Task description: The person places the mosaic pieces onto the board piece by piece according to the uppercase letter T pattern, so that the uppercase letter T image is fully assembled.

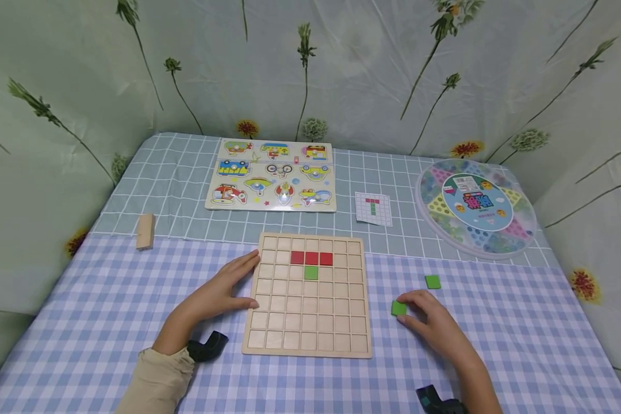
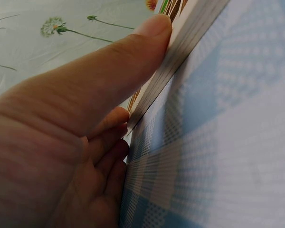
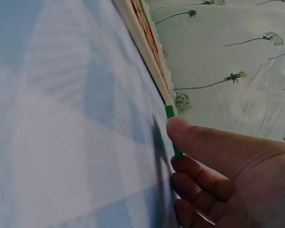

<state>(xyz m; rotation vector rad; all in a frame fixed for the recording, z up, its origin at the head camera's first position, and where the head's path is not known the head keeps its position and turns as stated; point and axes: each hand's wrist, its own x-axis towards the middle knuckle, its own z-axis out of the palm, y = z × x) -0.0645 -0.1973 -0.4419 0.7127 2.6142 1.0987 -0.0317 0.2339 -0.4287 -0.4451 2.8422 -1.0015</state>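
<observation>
A wooden grid board (image 1: 295,322) lies in the middle of the table. Three red square tiles (image 1: 312,258) form a row in its upper part, and one green tile (image 1: 311,272) sits below the middle one. My left hand (image 1: 214,296) rests against the board's left edge, fingers and thumb touching the rim; the left wrist view shows the thumb on the board's side (image 2: 180,45). Right of the board, my right hand (image 1: 434,328) pinches a green square tile (image 1: 398,309) between thumb and fingers. The right wrist view shows that tile edge-on, slightly off the cloth. Another green tile (image 1: 432,282) lies just beyond the hand.
Behind the board lie a vehicle picture puzzle (image 1: 271,178) and a small card (image 1: 373,209) printed with a red and green T on a grid. A round game box (image 1: 476,210) is at the far right. A wooden block (image 1: 145,232) lies at the left.
</observation>
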